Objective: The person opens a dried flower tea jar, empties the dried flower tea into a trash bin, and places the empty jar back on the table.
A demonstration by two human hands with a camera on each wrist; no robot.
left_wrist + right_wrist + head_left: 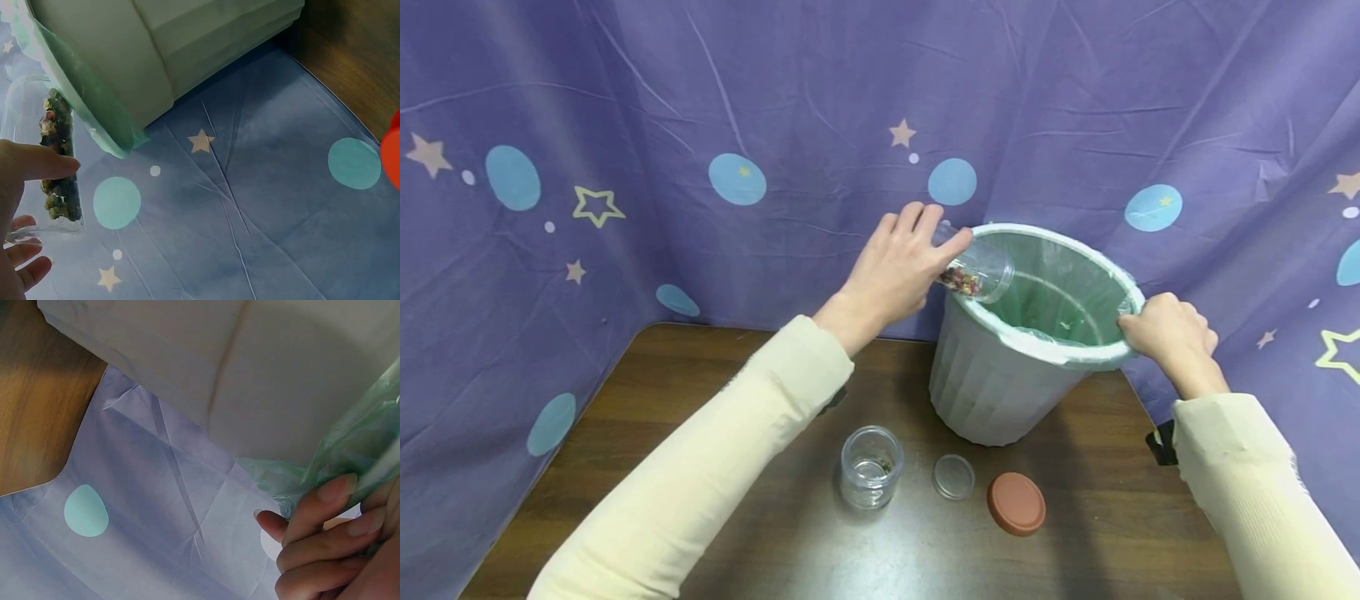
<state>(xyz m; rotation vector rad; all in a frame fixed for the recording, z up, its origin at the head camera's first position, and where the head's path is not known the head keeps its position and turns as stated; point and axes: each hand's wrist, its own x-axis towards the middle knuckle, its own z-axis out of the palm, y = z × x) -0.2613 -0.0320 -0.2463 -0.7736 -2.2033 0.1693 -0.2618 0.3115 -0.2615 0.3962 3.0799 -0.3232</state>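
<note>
My left hand (pixel 895 265) grips a clear jar (pixel 995 268) tipped on its side, its mouth over the near-left rim of a grey trash bin (pixel 992 387). Dried, reddish and dark bits (pixel 960 281) lie along the jar's lower wall. The left wrist view shows the thumb (pixel 53 165) pressed on the jar beside these bits. A green plastic liner (pixel 1022 292) lines the bin and folds over its rim. On the bin's right side, my right hand (pixel 1172 333) holds the rim, fingers (pixel 322 547) curled over the liner. The bin leans to the right.
On the wooden table (pixel 662 408), nearer me, stand a second clear jar (pixel 870 475) with a few bits inside, a clear round disc (pixel 953 477) and a reddish-brown round lid (pixel 1017 503). A purple patterned curtain (pixel 820 100) hangs behind.
</note>
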